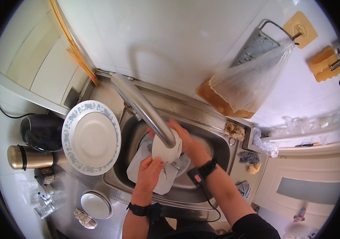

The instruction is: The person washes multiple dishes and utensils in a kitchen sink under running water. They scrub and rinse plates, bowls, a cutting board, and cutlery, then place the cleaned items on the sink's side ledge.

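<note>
Under the mouth of a steel faucet point(146, 110), my two hands hold a white bowl point(164, 151) above the sink. My left hand point(149, 171) grips its near edge, thumb on the outside. Against the far right side rests my right hand point(187, 140), its fingers partly hidden behind the bowl and faucet. Below, in the steel sink point(199, 191), lies a white cutting board point(161, 188) or similar flat sheet. Some metal cutlery point(165, 172) and a patterned dish point(184, 165) show beside it, partly covered by the bowl and my hands.
Left of the sink stand a large blue-rimmed plate point(96, 137), stacked bowls point(95, 206), a crumpled cloth point(84, 219), a black kettle point(42, 132) and a gold flask point(31, 157). Scrubbers point(249, 157) sit on the right ledge. A grater point(255, 47) and plastic bag point(247, 83) hang behind.
</note>
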Action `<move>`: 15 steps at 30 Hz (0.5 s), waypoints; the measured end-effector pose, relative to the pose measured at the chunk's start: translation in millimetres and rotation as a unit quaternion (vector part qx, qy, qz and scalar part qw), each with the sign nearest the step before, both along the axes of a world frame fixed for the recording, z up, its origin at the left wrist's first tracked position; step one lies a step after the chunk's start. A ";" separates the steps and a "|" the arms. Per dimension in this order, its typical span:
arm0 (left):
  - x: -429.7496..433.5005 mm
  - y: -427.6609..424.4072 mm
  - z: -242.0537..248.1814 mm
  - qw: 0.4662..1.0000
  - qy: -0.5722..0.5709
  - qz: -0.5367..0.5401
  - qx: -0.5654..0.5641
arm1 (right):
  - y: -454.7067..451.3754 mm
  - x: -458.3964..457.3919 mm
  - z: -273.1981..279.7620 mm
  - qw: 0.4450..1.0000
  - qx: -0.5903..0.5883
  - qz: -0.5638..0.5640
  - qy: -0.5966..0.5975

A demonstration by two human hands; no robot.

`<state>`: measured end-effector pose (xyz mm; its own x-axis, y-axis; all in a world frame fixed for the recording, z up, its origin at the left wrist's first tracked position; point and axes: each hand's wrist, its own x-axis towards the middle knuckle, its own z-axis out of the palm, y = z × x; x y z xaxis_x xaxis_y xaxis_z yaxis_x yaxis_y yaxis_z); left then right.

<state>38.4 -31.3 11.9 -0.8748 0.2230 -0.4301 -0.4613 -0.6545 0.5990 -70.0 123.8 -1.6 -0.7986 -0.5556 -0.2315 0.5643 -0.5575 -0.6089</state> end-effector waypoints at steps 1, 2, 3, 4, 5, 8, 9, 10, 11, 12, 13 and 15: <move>0.5 5.9 -0.3 0.998 0.020 0.033 0.041 | -3.1 14.2 -2.7 0.989 -0.094 -0.058 -0.100; 0.1 13.7 -1.9 0.999 0.012 0.041 -0.014 | -13.2 27.0 -7.1 0.970 -0.103 -0.155 -0.154; -2.2 22.4 -4.8 0.996 0.022 0.051 -0.071 | -24.9 39.6 -11.0 0.959 -0.101 -0.196 -0.178; -4.0 28.4 -7.3 0.989 0.032 0.060 -0.128 | -36.2 51.8 -13.3 0.942 -0.085 -0.239 -0.219; -6.1 31.1 -9.4 0.970 0.099 0.049 -0.219 | -42.5 60.3 -13.4 0.920 -0.053 -0.280 -0.268; -11.9 31.7 -13.2 0.851 0.252 0.013 -0.461 | -50.6 81.7 -4.1 0.926 0.004 -0.282 -0.251; -12.7 29.0 -12.8 0.824 0.272 -0.012 -0.497 | -50.3 84.6 -0.3 0.926 0.008 -0.273 -0.262; -13.9 25.6 -11.9 0.790 0.297 -0.040 -0.534 | -48.7 87.4 3.5 0.923 0.006 -0.273 -0.270; -15.4 22.5 -10.4 0.755 0.320 -0.063 -0.570 | -46.4 89.1 6.1 0.931 -0.013 -0.265 -0.250; -16.2 20.0 -8.4 0.727 0.336 -0.089 -0.592 | -43.4 91.4 7.4 0.934 0.035 -0.266 -0.236; -18.1 18.0 -6.2 0.700 0.351 -0.108 -0.612 | -40.0 92.5 6.7 0.944 0.067 -0.260 -0.192; -21.0 17.2 -1.1 0.658 0.371 -0.152 -0.637 | -33.3 93.6 -0.5 0.946 0.128 -0.250 -0.165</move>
